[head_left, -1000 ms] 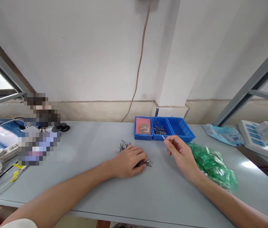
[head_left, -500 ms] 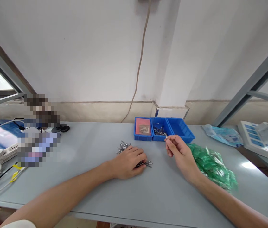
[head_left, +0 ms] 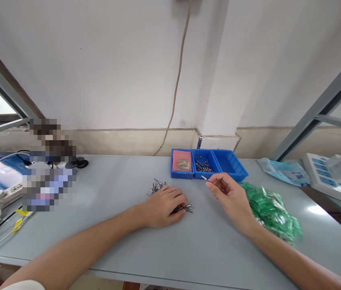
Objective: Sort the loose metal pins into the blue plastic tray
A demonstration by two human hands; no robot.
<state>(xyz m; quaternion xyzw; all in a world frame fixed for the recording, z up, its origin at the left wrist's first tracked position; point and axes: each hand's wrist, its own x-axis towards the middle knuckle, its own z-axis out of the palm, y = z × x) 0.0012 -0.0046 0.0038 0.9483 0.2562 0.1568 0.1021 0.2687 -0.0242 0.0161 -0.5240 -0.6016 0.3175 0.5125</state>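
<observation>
My left hand (head_left: 165, 206) rests on the table, its curved fingers closed over a heap of small metal pins (head_left: 157, 186). More pins poke out by its thumb and fingertips; those under the palm are hidden. My right hand (head_left: 229, 197) is raised in front of the blue bin, pinching one thin silver pin (head_left: 204, 177) between thumb and forefinger. The pin's shiny tip points up and to the left. Behind it, the middle compartment of the blue bin (head_left: 207, 153) contains many similar pins (head_left: 203, 166).
Left of the bin's pins is a compartment with a red piece (head_left: 181, 156) and a small clear bag. A green plastic bag (head_left: 271, 213) lies by my right forearm. Farther right are a blue-white packet (head_left: 283, 171) and a white device (head_left: 333, 181). Power strips (head_left: 10, 193) and cables occupy the left.
My right hand has shifted slightly left with the pin, which now shows more clearly and points left, away from the bin's front wall. My left hand stays where it was.
</observation>
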